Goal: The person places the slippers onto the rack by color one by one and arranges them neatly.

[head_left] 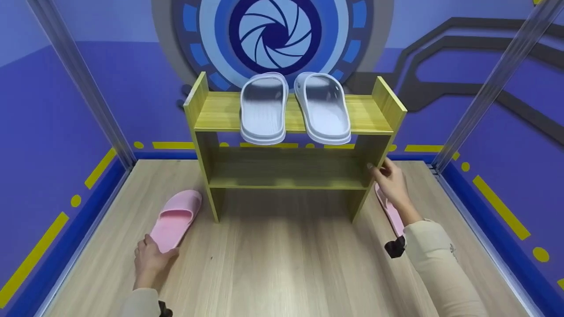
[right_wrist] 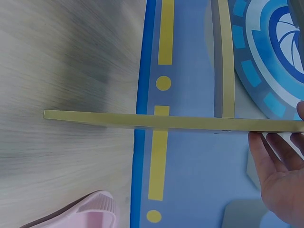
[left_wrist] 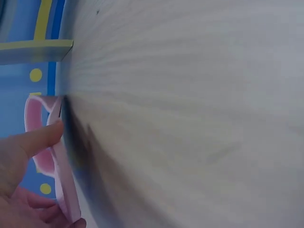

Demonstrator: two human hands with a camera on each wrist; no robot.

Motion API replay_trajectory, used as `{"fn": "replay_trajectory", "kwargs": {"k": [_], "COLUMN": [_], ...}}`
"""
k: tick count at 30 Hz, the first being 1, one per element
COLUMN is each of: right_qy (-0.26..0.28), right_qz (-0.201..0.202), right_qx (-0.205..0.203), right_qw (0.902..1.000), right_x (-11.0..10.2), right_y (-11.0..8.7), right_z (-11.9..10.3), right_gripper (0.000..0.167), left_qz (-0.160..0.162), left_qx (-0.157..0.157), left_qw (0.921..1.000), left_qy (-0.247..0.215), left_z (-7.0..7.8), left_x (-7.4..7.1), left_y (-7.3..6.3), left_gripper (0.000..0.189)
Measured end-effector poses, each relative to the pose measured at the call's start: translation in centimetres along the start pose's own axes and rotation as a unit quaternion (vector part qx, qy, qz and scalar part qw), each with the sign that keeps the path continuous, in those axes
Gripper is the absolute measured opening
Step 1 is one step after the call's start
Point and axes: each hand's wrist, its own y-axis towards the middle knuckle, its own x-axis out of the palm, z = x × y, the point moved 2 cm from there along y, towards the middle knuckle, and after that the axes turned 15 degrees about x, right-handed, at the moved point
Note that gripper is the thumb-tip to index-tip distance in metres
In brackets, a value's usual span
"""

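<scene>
My left hand [head_left: 152,260] grips the heel end of a pink slipper [head_left: 171,226], thumb on one edge and fingers on the other. In the left wrist view the slipper's sole [left_wrist: 66,178] stands tilted with shadow under its heel end. My right hand [head_left: 392,182] holds the right side panel of a wooden shoe rack [head_left: 288,181], with its thumb at the inner side and fingers at the outer face. The right wrist view shows these fingers against the panel [right_wrist: 180,122]. The other pink slipper [head_left: 393,218] lies right of the rack, partly hidden by my right arm.
Two pale grey clogs [head_left: 263,116] stand side by side on the rack's top board, heels overhanging its front edge. Below is a middle board [head_left: 286,169]. The rack stands on a wood-grain table [head_left: 282,264], with blue-purple printed walls [head_left: 132,101] and metal posts [head_left: 83,79] around it.
</scene>
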Motion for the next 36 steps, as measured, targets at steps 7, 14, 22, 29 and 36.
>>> {"fn": "replay_trajectory", "kwargs": {"k": [7,14,22,29,36], "right_qy": [0.013,0.011,0.029,0.027,0.031], "right_qz": [-0.013,-0.018,-0.016,-0.013,-0.014], "right_qx": [-0.009,-0.003,-0.004,-0.011,-0.007], "right_qw": [0.9998,0.9998,0.9994,0.9995,0.9994], "right_x": [0.0,-0.1,0.1,0.1,0.1], "right_y": [-1.2,-1.7,-1.6,-1.6,-1.6], "right_z": [-2.0,-2.8,-2.7,-2.7,-2.7], "right_gripper": [0.037,0.036,0.035,0.036,0.036], "left_qz": [-0.043,-0.116,-0.183,-0.228,-0.248], "left_qx": [0.048,0.063,0.059,0.03,0.042], "left_qw": [0.9979,0.9908,0.9797,0.967,0.957], "left_qy": [-0.008,-0.029,-0.056,-0.109,-0.144], "left_z": [-0.6,-1.2,-1.9,-2.0,0.0], "left_x": [-2.4,-4.8,-7.0,-8.2,-8.3], "left_y": [-0.5,-0.9,-2.3,-3.5,-3.8], "left_gripper": [0.094,0.099,0.101,0.094,0.091]}}
